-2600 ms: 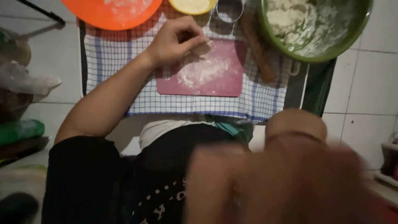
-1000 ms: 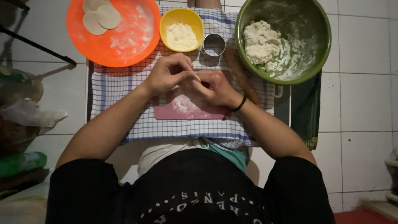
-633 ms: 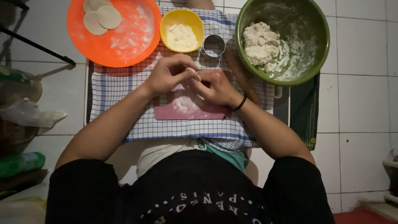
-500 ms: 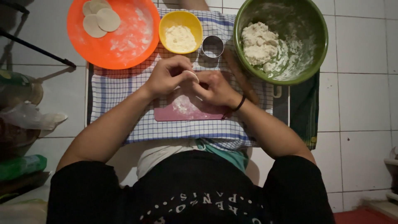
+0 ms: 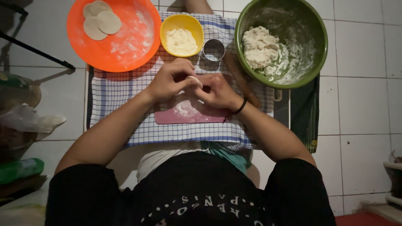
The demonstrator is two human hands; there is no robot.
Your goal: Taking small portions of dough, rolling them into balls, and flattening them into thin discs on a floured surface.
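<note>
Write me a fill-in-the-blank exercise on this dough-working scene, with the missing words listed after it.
1. Both hands pinch a small piece of dough above the pink ____ board.
2. The round orange plastic plate holds ____ flat dough discs.
3. The big lump of dough sits in the round ____ bowl.
4. The metal ring cutter stands between the green bowl and the small ____ bowl.

Missing words: cutting; three; green; yellow

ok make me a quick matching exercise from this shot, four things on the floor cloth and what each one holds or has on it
Things:
1. orange plate
2. yellow bowl
3. green bowl
4. pink board

Contents:
A. lump of dough
B. three flat dough rounds
C. dusting of flour, under both hands
D. small heap of flour

Pairs: 1-B, 2-D, 3-A, 4-C
</note>
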